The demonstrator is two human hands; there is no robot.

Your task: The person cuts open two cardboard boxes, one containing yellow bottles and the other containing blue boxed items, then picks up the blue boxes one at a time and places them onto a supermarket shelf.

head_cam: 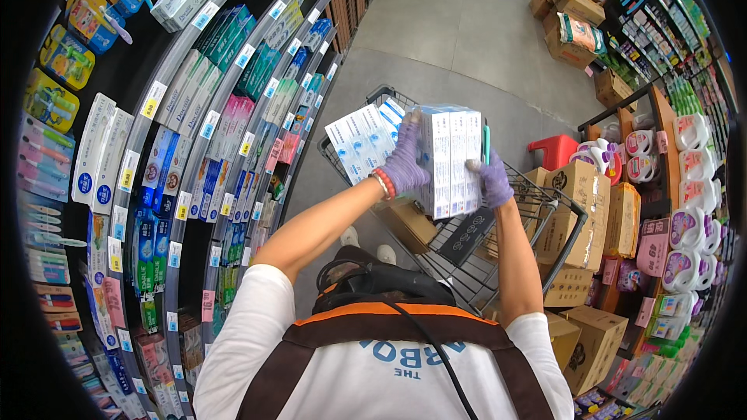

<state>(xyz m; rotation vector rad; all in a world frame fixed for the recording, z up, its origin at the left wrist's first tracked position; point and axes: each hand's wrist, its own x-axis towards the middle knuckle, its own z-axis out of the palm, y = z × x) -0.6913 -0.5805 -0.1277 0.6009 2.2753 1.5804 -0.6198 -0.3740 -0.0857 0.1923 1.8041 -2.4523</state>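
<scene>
A shrink-wrapped bundle of white toothpaste cartons (452,160) is held upright between both hands, above a wire shopping cart (560,201). My left hand (408,157), in a purple knit glove, grips its left side with the thumb near the top. My right hand (493,178), gloved the same way, presses its right edge. A slim green tool (486,143), perhaps a cutter or pen, stands beside the right fingers. More white-and-blue carton packs (359,140) lean in the far end of the cart. Lower in it lie a dark box (465,236) and a brown cardboard box (408,224).
Shelves of toothpaste and toothbrushes (239,111) run along the left. Stacked cardboard cartons (572,210), a red plastic stool (551,150) and a rack of white detergent jugs (688,227) stand at right. Other boxes (566,41) sit farther up the aisle, on the grey floor (432,23).
</scene>
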